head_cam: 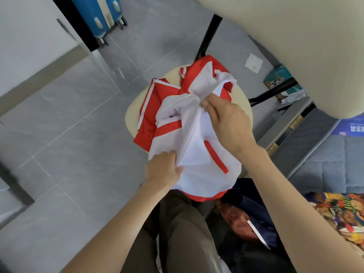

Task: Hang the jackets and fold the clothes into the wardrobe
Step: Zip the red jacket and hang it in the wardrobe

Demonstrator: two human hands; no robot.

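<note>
Jacket on stool: your right hand pinches the zipper pull, left hand grips the lower front; slack fabric could jam it.

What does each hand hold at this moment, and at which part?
Both hold the red and white jacket. The right hand pinches the zipper pull, high on the front; the left hand grips the white fabric lower down, beside the zipper.

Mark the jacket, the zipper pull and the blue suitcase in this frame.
jacket (196, 152): head view, white front panel.
zipper pull (201, 104): head view, metal tab at the zip's top.
blue suitcase (85, 8): head view, blue shell of its side.
</note>
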